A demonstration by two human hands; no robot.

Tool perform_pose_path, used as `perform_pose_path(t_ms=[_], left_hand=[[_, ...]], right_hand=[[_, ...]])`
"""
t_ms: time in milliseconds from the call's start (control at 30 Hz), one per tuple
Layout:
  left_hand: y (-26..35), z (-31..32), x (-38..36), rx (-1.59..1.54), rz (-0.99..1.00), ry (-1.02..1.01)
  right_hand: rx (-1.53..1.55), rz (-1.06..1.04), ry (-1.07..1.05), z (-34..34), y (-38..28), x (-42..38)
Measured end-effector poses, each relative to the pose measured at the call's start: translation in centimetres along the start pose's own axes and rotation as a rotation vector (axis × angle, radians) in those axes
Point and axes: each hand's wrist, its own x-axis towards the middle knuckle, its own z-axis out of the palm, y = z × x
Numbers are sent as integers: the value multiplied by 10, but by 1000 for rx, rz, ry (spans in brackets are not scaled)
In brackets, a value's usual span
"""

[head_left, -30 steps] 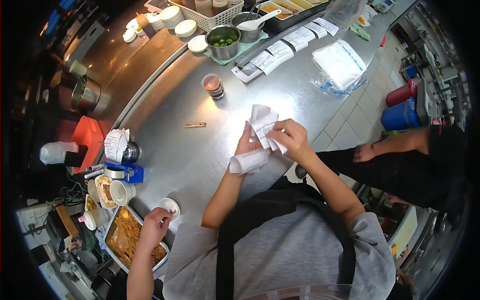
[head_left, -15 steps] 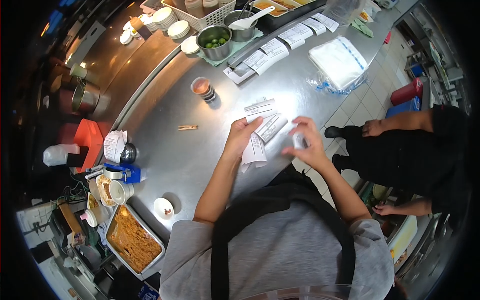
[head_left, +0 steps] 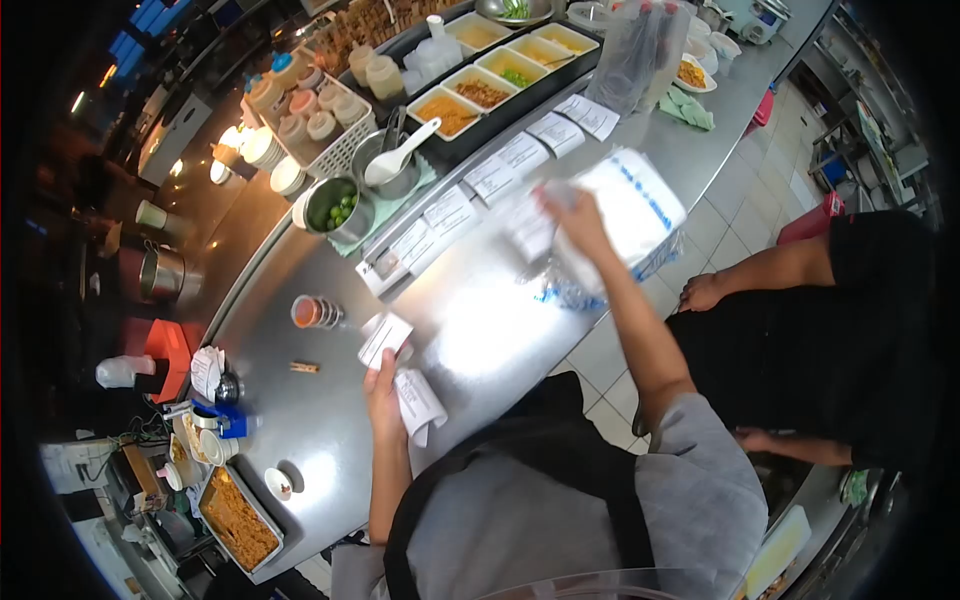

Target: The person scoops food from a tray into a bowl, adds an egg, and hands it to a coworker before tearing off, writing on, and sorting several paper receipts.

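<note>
My left hand [head_left: 382, 388] is closed around a few curled order slips [head_left: 386, 337], held above the steel counter [head_left: 330, 420]. Farther forward and to the right, my right hand [head_left: 578, 218] grips a single paper slip [head_left: 522, 224], smeared by motion. That slip hangs near a row of printed slips [head_left: 490, 178] lined up along the counter's raised edge. Right beside this hand lies a stack of white plastic bags [head_left: 630, 205] in clear wrapping. A clothespin [head_left: 304, 367] and a stack of small cups with orange-red contents [head_left: 316, 312] sit left of my left hand.
Beyond the slips stand a pot of limes [head_left: 333, 206], a white spoon [head_left: 402, 152] on another pot, and trays of toppings [head_left: 480, 90]. A metal tray of brown food [head_left: 240, 520] is at lower left. Another person [head_left: 790, 330] stands close on the right.
My right hand has reached forward, away from my left hand, carrying a slip toward the row. My left hand still holds slips, now farther left in view. The camera has turned.
</note>
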Motion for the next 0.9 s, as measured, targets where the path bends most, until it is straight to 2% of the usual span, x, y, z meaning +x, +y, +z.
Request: perform_pose_path(t_ms=[33,67,133,167,233,300,367,500,600,700,767,800,867,900], left_hand=[[1,3,-3,38,25,27],[2,5,-7,39,14,77],[2,2,-13,57,37,118],[2,1,-14,72,53,157],[3,0,-19,16,43,170],[2,1,-20,-39,24,182],[1,1,-19,-32,23,234],[11,20,-17,-24,35,307],[11,25,-8,-33,54,310],[12,29,-2,-34,53,323],[9,29,4,-13,52,330],[7,28,7,7,57,333],[5,25,13,9,17,329],[3,24,15,14,-16,324]], right_hand=[[-91,-34,139,-24,-1,35],[-58,-225,185,-47,14,75],[-105,-78,143,-86,36,135],[-100,-86,146,-100,44,156],[19,33,112,-116,60,190],[-9,78,125,-121,66,210],[189,337,143,-124,83,223],[87,324,113,-133,105,244],[192,391,145,-138,99,248],[194,304,228,-147,102,255],[-85,235,181,-157,96,258],[-89,238,180,-158,93,263],[75,31,152,-159,85,276],[73,32,152,-158,83,281]])
